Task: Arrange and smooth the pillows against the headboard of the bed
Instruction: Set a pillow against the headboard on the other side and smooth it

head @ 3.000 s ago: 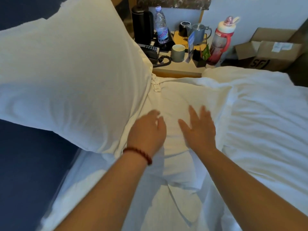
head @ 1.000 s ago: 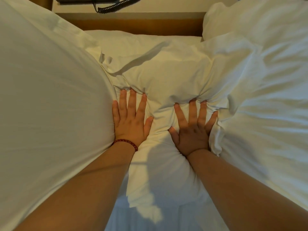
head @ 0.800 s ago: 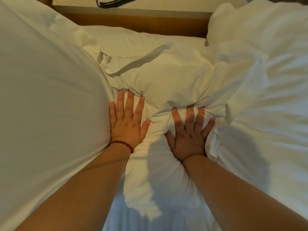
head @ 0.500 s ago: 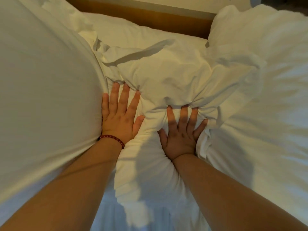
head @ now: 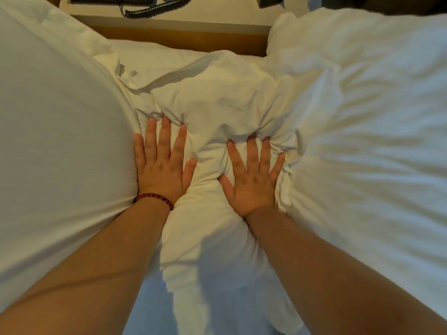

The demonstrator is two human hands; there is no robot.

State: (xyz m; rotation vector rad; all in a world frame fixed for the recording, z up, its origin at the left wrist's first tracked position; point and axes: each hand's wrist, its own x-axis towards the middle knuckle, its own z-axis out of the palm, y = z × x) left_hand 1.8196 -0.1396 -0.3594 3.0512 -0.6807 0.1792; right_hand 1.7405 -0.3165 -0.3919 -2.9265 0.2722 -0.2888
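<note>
Head view: I see both hands palm-down on the crumpled middle pillow (head: 217, 105), centre of frame. The left hand (head: 163, 165) presses its left part, fingers (head: 165, 134) straight and slightly spread, little-finger side touching the big pillow (head: 60, 141) that fills the left of the frame. There is a red bead bracelet (head: 154, 198) on that wrist. The right hand (head: 252, 175) presses the pillow's right part with its fingers (head: 251, 151) straight and fanned wider, tips sunk into a fold of fabric. Neither hand is pinching or gripping anything.

The middle pillow bunches up above the fingertips, wrinkled. A flatter pillow (head: 150, 56) lies behind it, upper centre. White bedding (head: 362, 117) is heaped on the right, touching the middle pillow; I can't tell whether it is pillow or duvet.

A wooden edge (head: 181, 41) runs along the top of the frame, with a pale tabletop (head: 217, 13) above it carrying a coiled black cord (head: 154, 7). I can't tell where the headboard is.
</note>
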